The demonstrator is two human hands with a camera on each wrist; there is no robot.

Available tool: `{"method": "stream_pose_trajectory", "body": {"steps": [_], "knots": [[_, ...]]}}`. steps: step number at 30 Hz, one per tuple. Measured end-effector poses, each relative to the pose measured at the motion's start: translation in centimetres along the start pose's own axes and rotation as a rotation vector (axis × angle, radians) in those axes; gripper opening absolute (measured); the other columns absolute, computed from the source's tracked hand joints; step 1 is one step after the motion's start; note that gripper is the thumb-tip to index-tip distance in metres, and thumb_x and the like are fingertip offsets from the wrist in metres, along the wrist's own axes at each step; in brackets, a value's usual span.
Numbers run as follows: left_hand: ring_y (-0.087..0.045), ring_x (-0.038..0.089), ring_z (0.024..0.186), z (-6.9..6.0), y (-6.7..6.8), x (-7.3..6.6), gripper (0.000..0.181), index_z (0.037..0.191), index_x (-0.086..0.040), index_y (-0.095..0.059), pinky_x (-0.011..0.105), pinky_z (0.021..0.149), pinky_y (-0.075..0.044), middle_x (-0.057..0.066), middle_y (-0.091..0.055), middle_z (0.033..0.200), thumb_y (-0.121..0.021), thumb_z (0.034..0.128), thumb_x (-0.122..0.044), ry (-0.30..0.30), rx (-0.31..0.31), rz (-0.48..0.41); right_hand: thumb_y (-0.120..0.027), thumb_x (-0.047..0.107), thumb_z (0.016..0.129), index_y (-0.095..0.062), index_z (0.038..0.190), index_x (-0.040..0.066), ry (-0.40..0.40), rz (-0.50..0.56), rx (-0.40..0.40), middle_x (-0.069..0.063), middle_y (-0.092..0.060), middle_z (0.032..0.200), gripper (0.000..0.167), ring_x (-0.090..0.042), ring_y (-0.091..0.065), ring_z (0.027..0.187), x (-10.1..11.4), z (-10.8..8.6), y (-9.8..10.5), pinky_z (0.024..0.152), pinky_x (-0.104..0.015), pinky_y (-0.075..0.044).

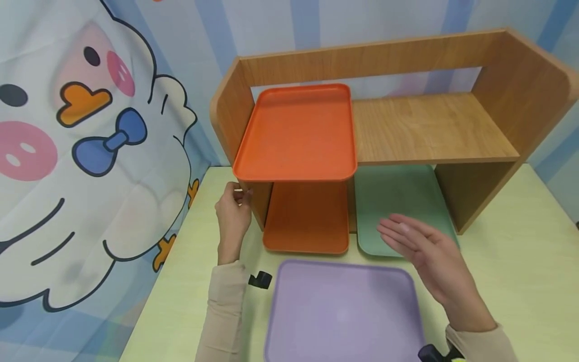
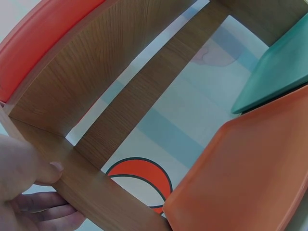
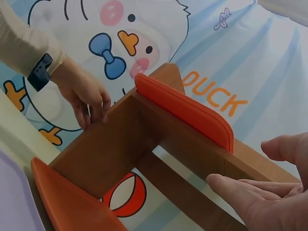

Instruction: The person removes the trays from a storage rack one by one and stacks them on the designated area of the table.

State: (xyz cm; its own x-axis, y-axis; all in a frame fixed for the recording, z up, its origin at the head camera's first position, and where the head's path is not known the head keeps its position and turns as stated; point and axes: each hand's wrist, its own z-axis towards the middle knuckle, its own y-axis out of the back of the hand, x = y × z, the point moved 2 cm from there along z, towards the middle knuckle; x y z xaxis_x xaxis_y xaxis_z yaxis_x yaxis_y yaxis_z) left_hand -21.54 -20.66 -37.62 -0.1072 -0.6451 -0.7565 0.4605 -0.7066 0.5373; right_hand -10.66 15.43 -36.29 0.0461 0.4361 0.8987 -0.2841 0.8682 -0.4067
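Note:
A wooden two-tier desk shelf (image 1: 434, 128) stands on the table. My left hand (image 1: 233, 216) grips the front edge of its left side panel; in the left wrist view the thumb (image 2: 48, 172) lies on the inner face and the fingers are on the outer side. My right hand (image 1: 434, 264) is held with straight fingers in front of the green tray (image 1: 398, 201), holding nothing. A red-orange tray (image 1: 296, 133) lies on the upper board at the left. Under it, in the lower left compartment, is a darker orange tray (image 1: 309, 218).
A lavender tray (image 1: 344, 311) lies on the pale yellow table (image 1: 176, 301) in front of the shelf. Behind stands a blue striped cloth backdrop (image 1: 181, 30) with a printed duck. The green tray occupies the lower right compartment, its front sticking out.

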Motion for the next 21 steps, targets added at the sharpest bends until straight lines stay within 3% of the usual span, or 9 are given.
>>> {"method": "stream_pose_trajectory", "body": {"steps": [9,21], "knots": [[-0.067,0.028,0.083,0.0,0.0,0.0,0.019,0.106,-0.003,-0.059,0.041,0.068,-0.054,0.016,-0.070,0.093,-0.062,0.0932,-0.017,0.005,0.002,0.003,-0.048,0.007,0.100,-0.028,0.137,-0.021,-0.019,0.021,-0.043,-0.014,-0.064,0.123,0.050,-0.025,-0.061,0.117,-0.1,1.9,-1.9,0.097,-0.035,-0.046],[-0.066,0.028,0.082,-0.1,0.0,0.0,0.018,0.105,-0.004,-0.059,0.041,0.069,-0.054,0.016,-0.070,0.092,-0.062,0.0930,-0.017,-0.003,-0.004,-0.007,-0.052,0.008,0.098,-0.030,0.137,-0.020,-0.026,0.050,-0.083,-0.017,-0.063,0.124,0.053,-0.028,-0.061,0.117,-0.3,3.7,-3.9,0.097,-0.036,-0.046]]}}
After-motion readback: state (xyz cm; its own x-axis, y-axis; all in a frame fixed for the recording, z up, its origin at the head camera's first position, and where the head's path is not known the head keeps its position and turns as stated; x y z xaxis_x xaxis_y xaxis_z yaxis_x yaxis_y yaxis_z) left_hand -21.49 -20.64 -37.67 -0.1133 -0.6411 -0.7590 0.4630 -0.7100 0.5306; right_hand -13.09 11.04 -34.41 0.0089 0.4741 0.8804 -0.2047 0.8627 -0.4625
